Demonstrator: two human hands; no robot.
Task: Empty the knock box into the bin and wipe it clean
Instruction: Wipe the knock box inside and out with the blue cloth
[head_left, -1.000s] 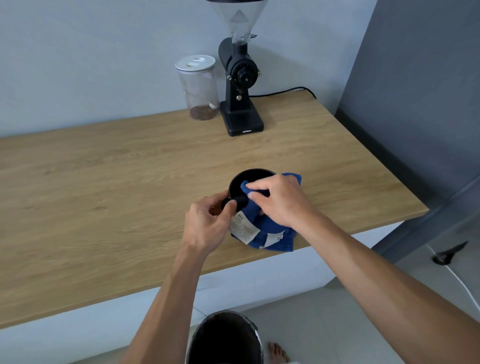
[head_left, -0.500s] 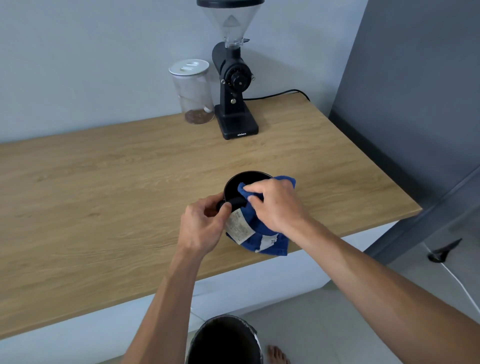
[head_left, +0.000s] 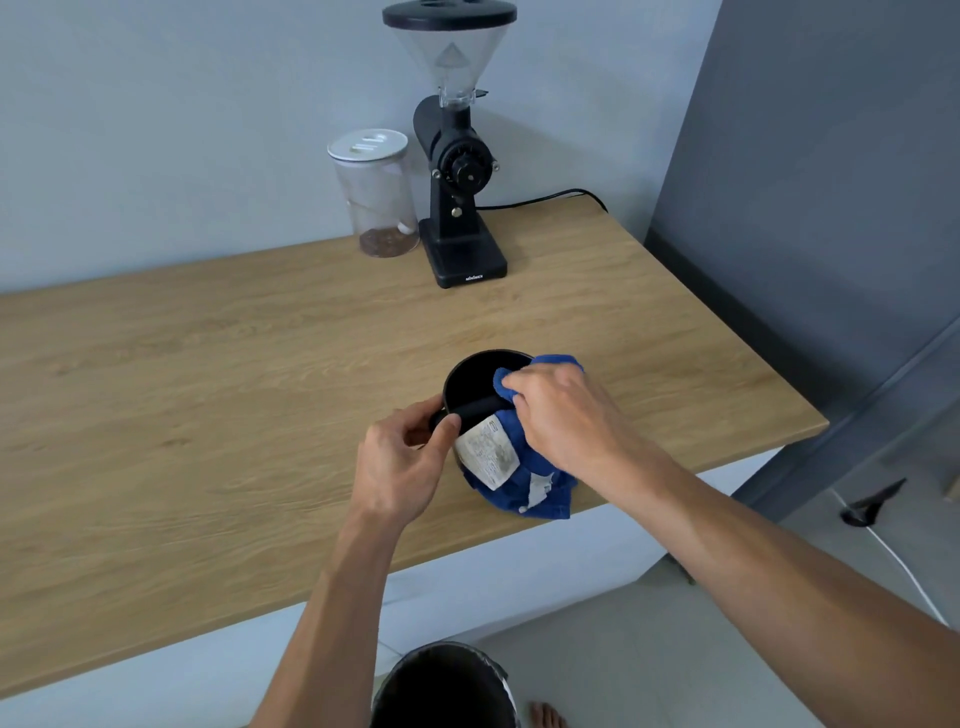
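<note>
Near the wooden counter's (head_left: 208, 415) front edge, the left hand (head_left: 400, 467) pinches the rigid, light-looking round black knock box (head_left: 470, 376) by its bar end, the best hold, while the right hand (head_left: 561, 415) presses a soft blue cloth (head_left: 524, 467) inside.

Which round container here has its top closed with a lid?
The clear jar by the grinder, with a white lid; the knock box and bin are open.
</note>
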